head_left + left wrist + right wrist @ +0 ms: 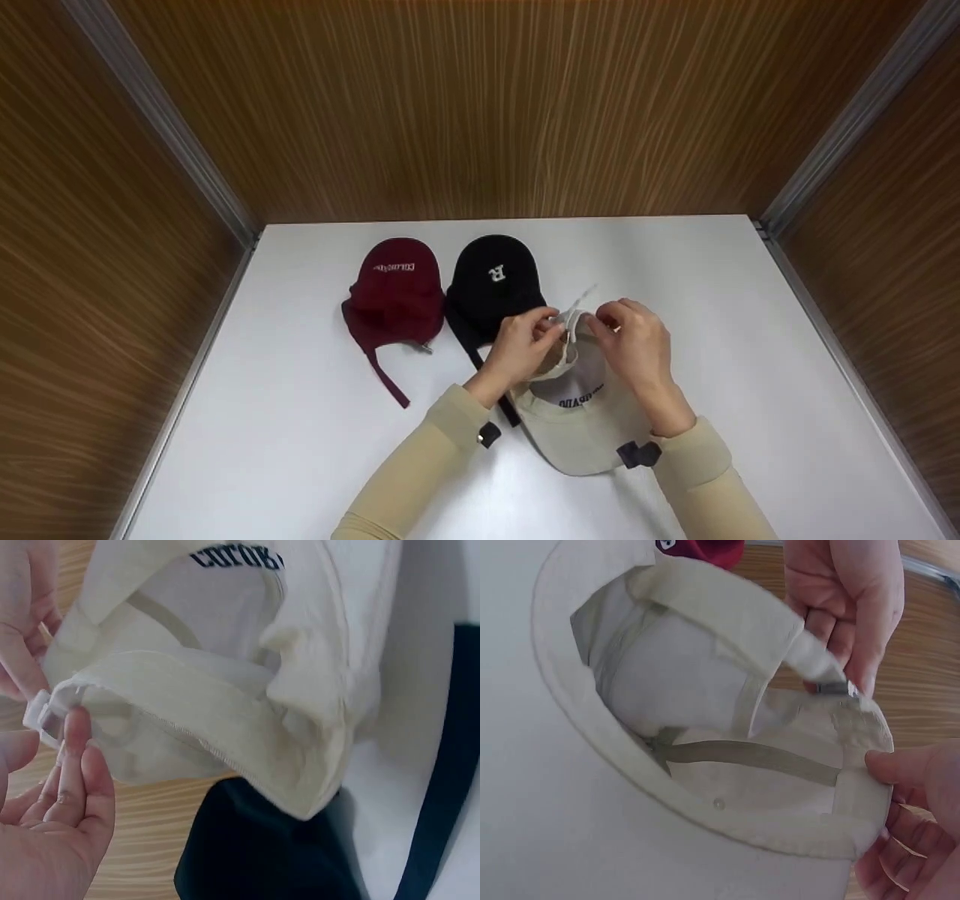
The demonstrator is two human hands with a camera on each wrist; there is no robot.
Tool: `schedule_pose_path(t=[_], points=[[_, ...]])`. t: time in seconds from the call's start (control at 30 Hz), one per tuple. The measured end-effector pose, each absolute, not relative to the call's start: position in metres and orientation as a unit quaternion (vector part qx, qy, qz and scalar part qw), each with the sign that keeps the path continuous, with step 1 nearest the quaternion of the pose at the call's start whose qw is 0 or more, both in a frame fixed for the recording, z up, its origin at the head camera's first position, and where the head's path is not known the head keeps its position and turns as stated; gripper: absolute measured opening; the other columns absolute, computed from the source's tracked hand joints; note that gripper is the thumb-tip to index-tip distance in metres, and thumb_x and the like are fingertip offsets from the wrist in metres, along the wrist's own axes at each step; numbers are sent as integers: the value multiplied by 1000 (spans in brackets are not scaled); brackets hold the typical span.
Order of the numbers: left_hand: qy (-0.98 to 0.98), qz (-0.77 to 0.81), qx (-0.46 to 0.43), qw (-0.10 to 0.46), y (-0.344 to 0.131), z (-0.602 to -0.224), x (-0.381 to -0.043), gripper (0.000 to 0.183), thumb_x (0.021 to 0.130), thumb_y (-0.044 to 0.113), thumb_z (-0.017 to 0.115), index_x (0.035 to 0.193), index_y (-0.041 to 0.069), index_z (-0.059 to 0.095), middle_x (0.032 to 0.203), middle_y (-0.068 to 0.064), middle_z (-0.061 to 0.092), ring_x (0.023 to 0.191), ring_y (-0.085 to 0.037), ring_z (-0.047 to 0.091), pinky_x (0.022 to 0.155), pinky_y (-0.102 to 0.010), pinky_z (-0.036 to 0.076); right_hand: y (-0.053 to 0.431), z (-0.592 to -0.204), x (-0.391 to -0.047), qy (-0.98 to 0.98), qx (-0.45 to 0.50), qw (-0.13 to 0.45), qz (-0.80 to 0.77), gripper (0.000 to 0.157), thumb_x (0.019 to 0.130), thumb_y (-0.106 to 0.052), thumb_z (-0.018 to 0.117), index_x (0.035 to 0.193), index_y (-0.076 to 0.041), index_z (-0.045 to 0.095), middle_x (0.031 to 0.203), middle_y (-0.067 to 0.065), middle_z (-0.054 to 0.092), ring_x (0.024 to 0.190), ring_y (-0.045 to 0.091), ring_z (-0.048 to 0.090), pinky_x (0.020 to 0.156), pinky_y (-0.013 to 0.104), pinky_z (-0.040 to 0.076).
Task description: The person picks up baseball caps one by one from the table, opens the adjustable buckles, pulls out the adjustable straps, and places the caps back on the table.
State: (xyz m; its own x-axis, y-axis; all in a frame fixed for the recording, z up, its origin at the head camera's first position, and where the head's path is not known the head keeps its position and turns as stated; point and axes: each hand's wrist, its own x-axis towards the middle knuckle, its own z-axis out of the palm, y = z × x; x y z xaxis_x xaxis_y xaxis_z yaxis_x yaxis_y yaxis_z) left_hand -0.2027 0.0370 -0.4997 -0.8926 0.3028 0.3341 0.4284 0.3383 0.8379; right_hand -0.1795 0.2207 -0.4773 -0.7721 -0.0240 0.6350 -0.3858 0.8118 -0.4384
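A cream baseball cap (592,427) is tilted with its open underside toward me and its brim low, dark lettering showing on the front panel. At its back, my left hand (521,343) pinches the adjusting strap by a small buckle (838,688); in the left wrist view, the fingers of my left hand (56,814) are around that buckle. My right hand (637,341) pinches the cap's back edge; in the right wrist view, the thumb of my right hand (919,817) presses the rim. The strap's loose end (583,295) sticks up between both hands.
A black cap (491,292) with a white letter lies just behind my left hand, its strap (508,411) trailing toward me. Left of it rests a dark red cap (397,292), strap also hanging forward. The white table (300,450) is bordered by wood-grain panels (480,112).
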Motion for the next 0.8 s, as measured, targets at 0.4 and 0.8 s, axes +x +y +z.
schedule_pose_path(t=[0.4,0.8], points=[[-764,-614,-196,-36,37,-500,-203,26,102,20,54,118,-1,60,86,-5,73,70,-14,71,66,-37,58,214,-479,-173,-898,163,260,317,11,81,-6,81,76,-7,72,73,1,64,64,14,59,57,32,50],[-771,-613,-167,-27,38,-499,-204,12,98,16,61,101,4,62,79,-4,72,68,-22,71,59,-30,56,216,-479,-173,-893,190,264,312,13,78,-7,83,75,-8,70,72,0,63,64,15,59,57,33,49]])
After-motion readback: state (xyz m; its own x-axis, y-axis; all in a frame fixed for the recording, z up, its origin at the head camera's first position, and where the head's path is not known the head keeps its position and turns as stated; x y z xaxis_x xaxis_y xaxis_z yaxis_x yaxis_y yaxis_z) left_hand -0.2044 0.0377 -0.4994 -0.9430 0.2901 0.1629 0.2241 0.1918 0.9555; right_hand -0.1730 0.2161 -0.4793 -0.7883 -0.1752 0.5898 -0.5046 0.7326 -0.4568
